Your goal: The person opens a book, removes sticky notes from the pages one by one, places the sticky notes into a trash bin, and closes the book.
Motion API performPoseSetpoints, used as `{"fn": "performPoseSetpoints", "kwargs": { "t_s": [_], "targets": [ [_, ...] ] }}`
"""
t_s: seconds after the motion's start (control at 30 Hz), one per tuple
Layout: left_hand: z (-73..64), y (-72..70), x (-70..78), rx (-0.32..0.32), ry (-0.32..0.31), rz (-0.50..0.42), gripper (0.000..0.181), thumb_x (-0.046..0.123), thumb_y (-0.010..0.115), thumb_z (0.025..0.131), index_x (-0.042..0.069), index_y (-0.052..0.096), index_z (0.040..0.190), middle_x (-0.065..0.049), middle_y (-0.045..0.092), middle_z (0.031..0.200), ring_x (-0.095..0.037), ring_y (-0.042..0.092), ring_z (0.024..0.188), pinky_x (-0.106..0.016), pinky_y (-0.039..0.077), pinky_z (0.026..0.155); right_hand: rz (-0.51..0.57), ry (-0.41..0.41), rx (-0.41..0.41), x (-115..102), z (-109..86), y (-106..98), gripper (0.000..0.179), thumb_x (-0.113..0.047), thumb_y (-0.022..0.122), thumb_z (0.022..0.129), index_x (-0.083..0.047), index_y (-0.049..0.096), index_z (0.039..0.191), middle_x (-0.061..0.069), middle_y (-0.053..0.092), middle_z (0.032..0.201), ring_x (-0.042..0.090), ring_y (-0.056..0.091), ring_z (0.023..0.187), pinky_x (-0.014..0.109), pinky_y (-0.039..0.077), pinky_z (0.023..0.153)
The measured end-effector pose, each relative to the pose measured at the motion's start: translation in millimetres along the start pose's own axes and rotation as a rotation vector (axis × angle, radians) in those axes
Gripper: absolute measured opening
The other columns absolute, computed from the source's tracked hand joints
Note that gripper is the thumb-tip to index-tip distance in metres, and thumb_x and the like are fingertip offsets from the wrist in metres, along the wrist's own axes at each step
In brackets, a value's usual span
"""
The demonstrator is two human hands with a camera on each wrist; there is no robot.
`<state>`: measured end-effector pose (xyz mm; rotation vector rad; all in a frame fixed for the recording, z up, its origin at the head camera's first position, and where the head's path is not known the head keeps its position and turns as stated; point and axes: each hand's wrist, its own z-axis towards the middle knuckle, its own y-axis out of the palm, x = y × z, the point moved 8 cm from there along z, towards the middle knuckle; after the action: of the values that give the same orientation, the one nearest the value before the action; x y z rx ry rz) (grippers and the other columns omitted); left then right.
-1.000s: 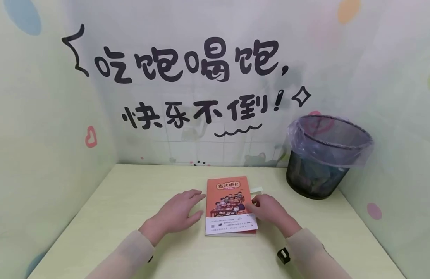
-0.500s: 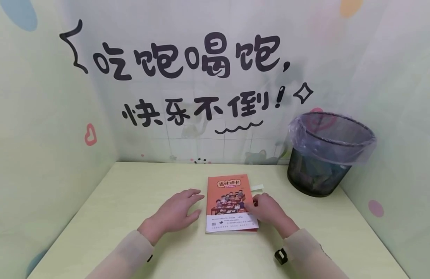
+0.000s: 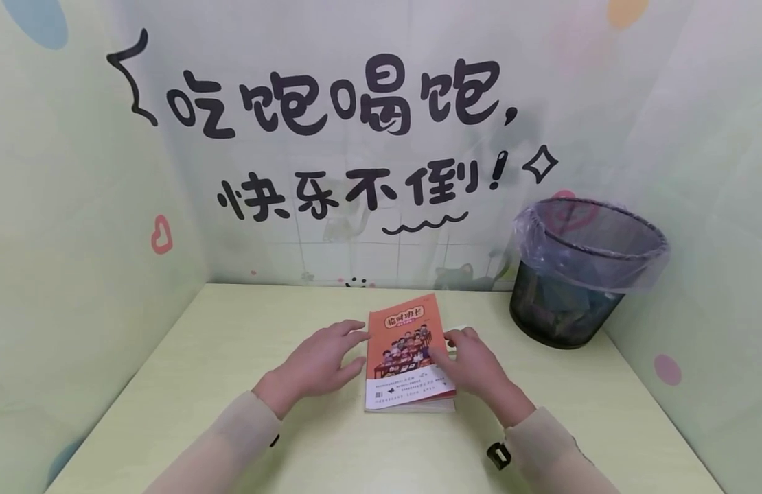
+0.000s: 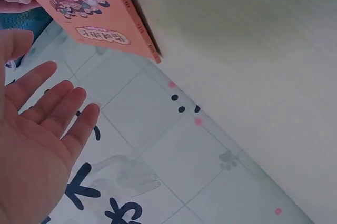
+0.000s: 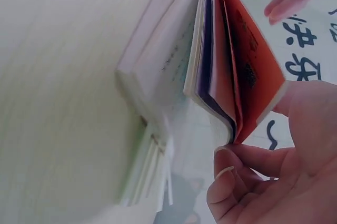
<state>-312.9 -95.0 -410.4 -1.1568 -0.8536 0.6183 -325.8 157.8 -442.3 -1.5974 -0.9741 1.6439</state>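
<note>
A paperback book [image 3: 402, 343] with an orange cartoon cover and a white band lies on the table, spine to the left. My right hand [image 3: 476, 367] is at its right edge. In the right wrist view, thumb and fingers of the right hand [image 5: 258, 176] pinch the front cover with some pages, raised from the rest of the book. Pale paper strips [image 5: 145, 171] stick out between the lower pages. My left hand [image 3: 322, 360] is beside the spine, fingertips right at the cover's left edge. The left wrist view shows that hand [image 4: 45, 145] with fingers extended and nothing held.
At the back right of the pale table [image 3: 245, 343] stands a black mesh waste bin [image 3: 560, 315] lined with a clear purplish bag. Printed fabric walls [image 3: 325, 158] with large black characters enclose the back and both sides.
The right hand has raised the book's cover and some pages, so the cover now tilts up on the right. The left hand has moved slightly right, to the spine.
</note>
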Motion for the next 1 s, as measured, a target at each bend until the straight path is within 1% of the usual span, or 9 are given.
{"fn": "performPoseSetpoints", "kwargs": {
  "t_s": [0.1, 0.27, 0.37, 0.57, 0.67, 0.73, 0.83, 0.93, 1.0],
  "targets": [
    [9.5, -7.2, 8.4, 0.004, 0.020, -0.006, 0.049, 0.034, 0.069, 0.108, 0.012, 0.066, 0.152, -0.013, 0.059, 0.162, -0.036, 0.062, 0.145, -0.056, 0.053, 0.120, 0.037, -0.027, 0.014, -10.2, -4.1, -3.3, 0.064, -0.046, 0.070, 0.106, -0.002, 0.062, 0.152, 0.016, 0.063, 0.140, 0.024, 0.067, 0.109, 0.051, 0.062, 0.103],
    [27.5, -18.2, 24.6, 0.000, 0.056, -0.050, 0.050, 0.031, 0.066, 0.110, 0.012, 0.063, 0.156, -0.013, 0.056, 0.165, -0.036, 0.060, 0.147, -0.055, 0.052, 0.122, 0.156, -0.064, 0.011, -24.1, -7.6, -3.0, 0.065, -0.045, 0.071, 0.107, -0.009, 0.057, 0.159, 0.012, 0.064, 0.143, 0.018, 0.062, 0.099, 0.036, 0.059, 0.082],
    [38.3, -23.1, 34.1, -0.006, 0.087, -0.091, 0.051, 0.034, 0.057, 0.114, 0.013, 0.058, 0.160, -0.013, 0.052, 0.169, -0.036, 0.056, 0.152, -0.055, 0.049, 0.124, 0.255, -0.114, -0.002, -32.4, -8.4, -2.0, 0.062, -0.041, 0.069, 0.109, -0.013, 0.055, 0.161, 0.009, 0.068, 0.143, 0.018, 0.065, 0.100, 0.032, 0.057, 0.077],
    [55.3, -32.0, 60.1, -0.007, 0.207, -0.156, 0.055, 0.043, 0.045, 0.116, 0.012, 0.058, 0.160, -0.010, 0.041, 0.177, -0.032, 0.042, 0.163, -0.052, 0.039, 0.132, 0.458, -0.186, -0.067, -45.3, -10.5, 1.9, 0.064, -0.044, 0.066, 0.110, -0.019, 0.049, 0.166, 0.006, 0.072, 0.141, 0.020, 0.069, 0.112, 0.035, 0.062, 0.084],
    [60.8, -31.2, 70.4, -0.029, 0.233, -0.159, 0.060, 0.050, 0.043, 0.116, 0.013, 0.057, 0.161, -0.007, 0.040, 0.178, -0.027, 0.038, 0.166, -0.049, 0.034, 0.135, 0.506, -0.223, -0.111, -51.3, -12.9, 5.3, 0.061, -0.046, 0.065, 0.110, -0.021, 0.051, 0.164, 0.004, 0.068, 0.147, 0.022, 0.067, 0.117, 0.036, 0.060, 0.091],
    [62.7, -28.5, 74.3, -0.054, 0.236, -0.150, 0.062, 0.052, 0.042, 0.115, 0.012, 0.060, 0.159, -0.007, 0.044, 0.176, -0.026, 0.037, 0.166, -0.049, 0.032, 0.137, 0.517, -0.266, -0.150, -56.7, -16.2, 8.0, 0.055, -0.043, 0.062, 0.112, -0.018, 0.054, 0.161, 0.006, 0.067, 0.150, 0.023, 0.066, 0.120, 0.038, 0.059, 0.095],
    [62.5, -23.6, 76.1, -0.092, 0.234, -0.125, 0.058, 0.053, 0.041, 0.115, 0.016, 0.070, 0.149, -0.004, 0.060, 0.164, -0.028, 0.038, 0.166, -0.053, 0.027, 0.138, 0.495, -0.328, -0.207, -63.6, -21.5, 13.0, 0.056, -0.041, 0.058, 0.114, -0.013, 0.052, 0.163, 0.008, 0.064, 0.154, 0.023, 0.066, 0.125, 0.039, 0.059, 0.100],
    [58.8, -21.5, 72.4, -0.114, 0.216, -0.109, 0.055, 0.054, 0.041, 0.115, 0.019, 0.078, 0.136, 0.000, 0.074, 0.146, -0.030, 0.039, 0.165, -0.059, 0.022, 0.138, 0.461, -0.359, -0.244, -66.1, -24.7, 17.1, 0.059, -0.043, 0.059, 0.113, -0.014, 0.049, 0.164, 0.007, 0.063, 0.155, 0.022, 0.066, 0.127, 0.037, 0.058, 0.102],
    [55.6, -22.0, 66.7, -0.112, 0.197, -0.094, 0.054, 0.055, 0.041, 0.114, 0.021, 0.080, 0.132, 0.003, 0.077, 0.138, -0.030, 0.039, 0.165, -0.062, 0.020, 0.138, 0.446, -0.354, -0.256, -65.3, -25.3, 18.9, 0.060, -0.045, 0.061, 0.112, -0.018, 0.050, 0.164, 0.005, 0.064, 0.154, 0.021, 0.066, 0.127, 0.037, 0.059, 0.102]
  ]
}}
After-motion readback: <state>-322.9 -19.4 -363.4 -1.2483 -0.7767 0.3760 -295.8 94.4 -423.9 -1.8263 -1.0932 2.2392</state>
